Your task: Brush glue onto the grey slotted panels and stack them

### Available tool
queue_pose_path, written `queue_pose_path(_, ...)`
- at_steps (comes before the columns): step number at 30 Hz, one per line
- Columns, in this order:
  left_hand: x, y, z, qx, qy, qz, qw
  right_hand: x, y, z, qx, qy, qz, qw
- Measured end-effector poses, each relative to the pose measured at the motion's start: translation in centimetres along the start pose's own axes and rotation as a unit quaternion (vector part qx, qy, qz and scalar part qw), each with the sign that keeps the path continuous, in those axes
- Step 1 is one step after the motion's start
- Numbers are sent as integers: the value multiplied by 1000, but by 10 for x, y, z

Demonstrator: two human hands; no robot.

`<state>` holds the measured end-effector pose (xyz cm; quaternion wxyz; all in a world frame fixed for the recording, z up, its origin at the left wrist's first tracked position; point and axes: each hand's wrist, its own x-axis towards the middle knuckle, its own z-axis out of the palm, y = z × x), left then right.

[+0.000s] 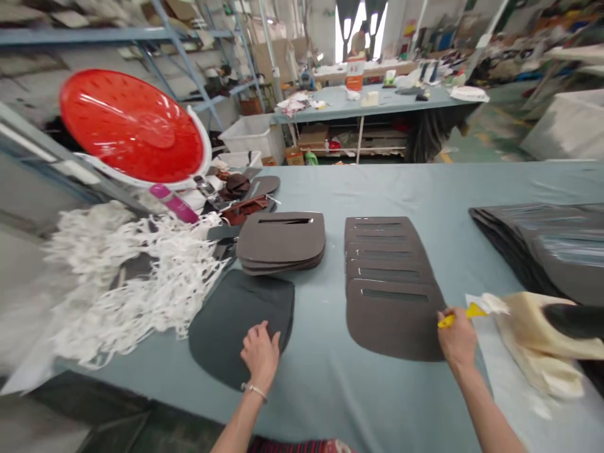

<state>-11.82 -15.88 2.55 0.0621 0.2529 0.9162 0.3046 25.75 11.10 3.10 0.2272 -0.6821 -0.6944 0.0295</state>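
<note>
My left hand (261, 353) rests with its fingers spread on a dark, rounded panel (231, 321) at the left front. In my right hand (457, 340) is a yellow-handled brush (473, 311), its white-coated end pointing right. That hand is beside the right edge of the nearest panel in an overlapping row of slotted brown panels (394, 321). Behind the dark panel lies a stack of brown panels (282, 242) with a slot in the top one. A cream block (533, 321) sits on a white sheet to the right of the brush.
White stringy scraps (155, 277) cover the table's left side. Behind them are a red lid (136, 126), a magenta object (174, 203) and dark pieces. More dark layered material (557, 245) lies at the far right. Another table (330, 112) stands beyond.
</note>
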Motion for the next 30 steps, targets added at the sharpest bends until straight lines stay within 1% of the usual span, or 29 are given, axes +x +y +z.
queue_pose_path(1,0,-15,-7,-9,-16,0,1000,-11,-12,5,29,-11,-10,999)
queue_pose_path(2,0,-25,-11,-27,-41,5,999,-24,-28,9,60,-29,-24,997)
queue_pose_path(3,1,-32,-12,-45,-62,9,997,-40,-48,12,94,-52,-41,993)
queue_pose_path(4,1,-34,-10,-59,-75,9,995,-59,-70,14,129,-81,-61,986)
queue_pose_path(5,0,-32,-6,-73,-83,7,994,-79,-94,16,171,-116,-91,974)
queue_pose_path(6,-2,-27,0,-89,-93,6,992,-100,-119,17,213,-159,-123,956)
queue_pose_path(7,-5,-20,5,-106,-107,6,989,-121,-142,18,254,-204,-161,932)
queue_pose_path(8,-9,-13,10,-124,-125,9,984,-140,-163,20,286,-233,-195,909)
queue_pose_path(9,-14,-7,13,-142,-147,15,979,-157,-181,22,313,-249,-219,890)
queue_pose_path(10,-18,-3,13,-158,-167,23,973,-171,-196,25,337,-261,-227,876)
queue_pose_path(11,-20,-1,12,-165,-176,31,970,-182,-206,27,356,-266,-217,869)
queue_pose_path(12,-21,-2,9,-154,-164,34,974,-191,-212,30,370,-263,-203,868)
queue_pose_path(13,-20,-6,4,-122,-131,29,983,-196,-215,31,378,-257,-186,870)
queue_pose_path(15,-14,-19,-6,-9,-29,-12,999,-200,-211,34,380,-241,-166,877)
queue_pose_path(16,-9,-26,-11,52,11,-35,998,-199,-207,35,375,-236,-167,881)
queue_pose_path(17,-5,-33,-16,95,27,-52,994,-198,-201,36,367,-232,-171,884)
queue_pose_path(18,0,-39,-19,117,16,-62,991,-196,-196,36,358,-229,-175,888)
queue_pose_path(20,7,-47,-23,115,-56,-72,989,-191,-186,37,335,-219,-180,899)
queue_pose_path(22,12,-46,-22,110,-134,-80,982,-186,-174,36,307,-202,-177,913)
queue_pose_path(23,13,-43,-19,112,-162,-81,977,-183,-168,35,293,-192,-172,921)
queue_pose_path(25,12,-31,-7,94,-197,-53,974,-172,-149,31,259,-169,-149,939)
queue_pose_path(27,7,-11,11,32,-235,-1,972,-158,-124,25,223,-142,-114,958)
queue_pose_path(29,-4,14,32,-52,-278,57,957,-139,-92,15,189,-112,-72,973)
queue_pose_path(30,-11,27,43,-105,-300,88,944,-130,-74,10,173,-95,-49,979)
